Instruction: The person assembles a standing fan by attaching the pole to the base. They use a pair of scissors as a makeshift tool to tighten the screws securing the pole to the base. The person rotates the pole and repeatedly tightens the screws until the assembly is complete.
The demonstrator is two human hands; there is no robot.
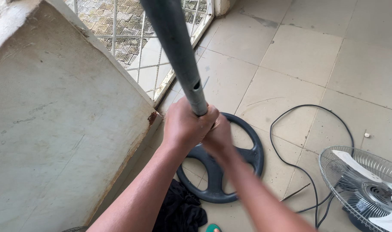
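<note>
A grey metal pole (174,47) rises from the middle of the view toward the camera, with a small hole in its side. My left hand (185,124) wraps around its lower part. My right hand (217,135) grips the pole just beside and below the left one. Under both hands a round dark-grey stand base (247,150) with spokes lies flat on the tiled floor. The pole's lower end is hidden by my hands, so I cannot tell whether it sits in the base.
A white fan head with wire guard (363,184) lies at the lower right, its black cord (303,129) looping over the tiles. A pale concrete wall (54,129) fills the left. A metal window grille (131,38) is behind. Dark cloth (181,212) lies near my arms.
</note>
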